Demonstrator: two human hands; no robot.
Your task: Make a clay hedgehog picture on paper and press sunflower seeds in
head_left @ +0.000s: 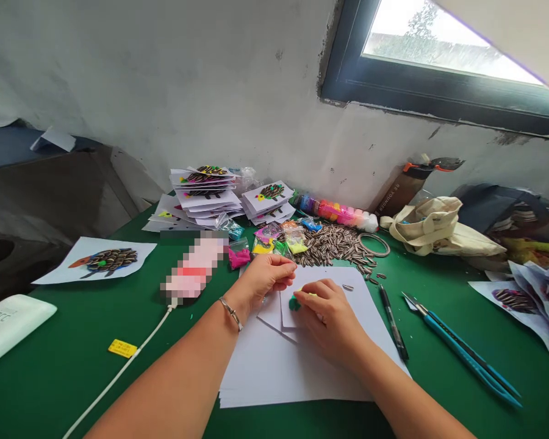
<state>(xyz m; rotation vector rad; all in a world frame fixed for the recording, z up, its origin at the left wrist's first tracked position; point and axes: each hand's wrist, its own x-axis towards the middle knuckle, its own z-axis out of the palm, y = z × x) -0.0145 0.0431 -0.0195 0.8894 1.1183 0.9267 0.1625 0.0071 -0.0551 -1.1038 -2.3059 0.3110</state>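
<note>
My left hand [269, 277] is raised over the left edge of the white paper, its thumb and fingers pinched together. Whatever lies between those fingertips is too small or hidden to make out. My right hand [333, 310] rests over a small white card [288, 318], with curled fingers closed at a bit of green clay [294, 303]. A trace of yellow shows behind these fingers, and the rest of the card is covered by the hand. Under the card lies a stack of larger white sheets [251, 384]. One sunflower seed [348, 287] lies on the sheets.
Beyond the paper are a pile of sunflower seeds [333, 241], small bags of coloured clay [295, 239] and stacked seed-picture cards [205, 198]. Blue tweezers [466, 350] and a black pen [393, 323] lie right. A white cable [123, 369] crosses the left side.
</note>
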